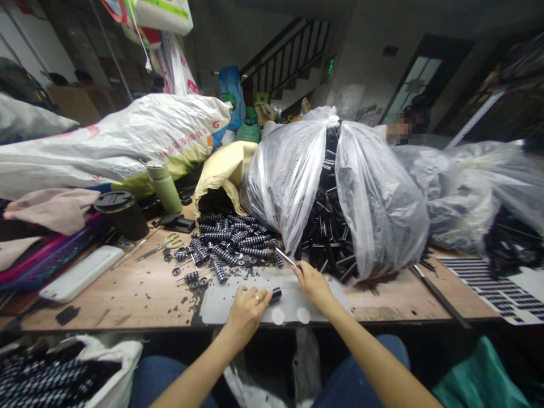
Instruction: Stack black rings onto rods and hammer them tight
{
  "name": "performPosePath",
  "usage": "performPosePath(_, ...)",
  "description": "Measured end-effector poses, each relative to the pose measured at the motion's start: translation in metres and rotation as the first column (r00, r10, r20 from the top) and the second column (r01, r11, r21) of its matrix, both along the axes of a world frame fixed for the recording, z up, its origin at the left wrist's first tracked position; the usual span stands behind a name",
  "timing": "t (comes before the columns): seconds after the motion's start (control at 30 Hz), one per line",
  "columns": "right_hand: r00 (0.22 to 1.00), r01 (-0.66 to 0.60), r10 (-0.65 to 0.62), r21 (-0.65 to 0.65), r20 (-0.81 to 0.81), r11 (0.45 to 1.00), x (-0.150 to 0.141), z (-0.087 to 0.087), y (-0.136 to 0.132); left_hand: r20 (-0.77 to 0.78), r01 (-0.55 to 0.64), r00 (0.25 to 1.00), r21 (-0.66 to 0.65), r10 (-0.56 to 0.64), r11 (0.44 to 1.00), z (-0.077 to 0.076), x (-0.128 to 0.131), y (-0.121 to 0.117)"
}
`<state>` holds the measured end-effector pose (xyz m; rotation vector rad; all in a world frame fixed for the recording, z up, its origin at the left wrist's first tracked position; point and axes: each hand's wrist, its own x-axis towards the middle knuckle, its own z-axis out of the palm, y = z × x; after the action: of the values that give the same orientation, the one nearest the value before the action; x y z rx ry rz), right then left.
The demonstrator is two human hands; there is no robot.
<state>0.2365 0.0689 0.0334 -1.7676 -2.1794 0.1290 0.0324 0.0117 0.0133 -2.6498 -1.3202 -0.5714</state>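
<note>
Cluttered bench [140, 297] | left hand [247, 311]: fingers grip black tube [276, 294], end toward right hand [312, 285] | right: fingers pinch rod [285, 257], slanting away leftward beyond tube

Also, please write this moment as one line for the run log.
left hand: holds black piece | right hand: holds metal tool | below hands: pale mat | beyond mat: striped pieces

A pale green bottle [166, 192] stands on the tabletop [140, 294] near a dark lidded cup [125, 220]. Pink cloth [55, 207] lies by a purple basket [53, 258]. Behind sprawls a white sack [123, 133] with red print; farther back, a railed staircase [295, 85] rises beside a lit green sign [330, 66].
</note>
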Motion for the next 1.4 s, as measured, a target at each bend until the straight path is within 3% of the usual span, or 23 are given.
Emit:
performPosePath(0.2,0.994,0.038,-0.048,-0.110,-0.098,0.993,0.007,0.022,-0.058,-0.039,-0.099,0.994,0.084,0.102,0.992,-0.005,0.006,-0.006)
performPosePath(0.3,0.985,0.124,-0.133,-0.088,-0.105,0.988,0.010,0.014,-0.094,-0.019,-0.110,0.994,0.069,0.111,0.992,-0.008,0.005,-0.007)
performPosePath(0.4,0.988,0.153,-0.154,-0.126,0.005,0.980,0.007,0.000,-0.113,-0.011,-0.122,0.992,0.049,0.123,0.991,-0.012,0.006,-0.008)
performPosePath(0.5,0.992,0.125,-0.120,-0.159,0.039,0.979,-0.001,0.005,-0.118,-0.037,-0.135,0.990,0.041,0.136,0.990,-0.017,0.016,-0.012)
performPosePath(0.7,0.968,-0.018,0.027,0.037,-0.249,0.999,-0.031,0.042,-0.120,-0.042,-0.109,0.993,-0.021,0.108,0.994,-0.031,0.039,-0.027)
performPosePath(0.8,0.981,-0.092,0.100,0.057,-0.165,0.994,-0.047,0.032,-0.123,-0.009,-0.069,0.998,-0.029,0.069,0.997,-0.037,0.037,-0.026)
performPosePath(0.9,0.992,-0.119,0.121,-0.069,0.032,0.991,-0.053,0.013,-0.124,0.025,-0.042,0.999,-0.037,0.043,0.998,-0.035,0.031,-0.017)
performPosePath(0.97,0.993,-0.091,0.099,-0.130,0.056,0.987,-0.048,0.009,-0.123,0.051,-0.055,0.997,-0.083,0.060,0.995,-0.028,0.030,-0.008)
performPosePath(1.13,0.998,0.035,-0.030,-0.080,0.054,0.996,-0.006,0.011,-0.111,0.095,-0.183,0.972,-0.276,0.216,0.944,-0.008,0.038,-0.010)
performPosePath(1.23,0.988,0.045,-0.041,-0.023,0.147,0.999,0.023,-0.001,-0.099,0.168,-0.205,0.953,-0.253,0.252,0.945,0.005,0.027,-0.013)
performPosePath(1.3,0.982,0.029,-0.034,0.030,0.188,0.999,0.035,-0.011,-0.089,0.194,-0.423,0.868,-0.191,0.457,0.886,0.015,0.006,0.001)
performPosePath(1.33,0.981,0.012,-0.023,0.061,0.190,0.998,0.037,-0.014,-0.083,0.188,-0.576,0.779,-0.161,0.598,0.801,0.020,-0.007,0.014)
performPosePath(1.4,0.987,-0.023,0.004,0.120,0.158,0.993,0.032,-0.016,-0.069,0.098,-0.759,0.619,-0.178,0.779,0.626,0.028,-0.033,0.044)
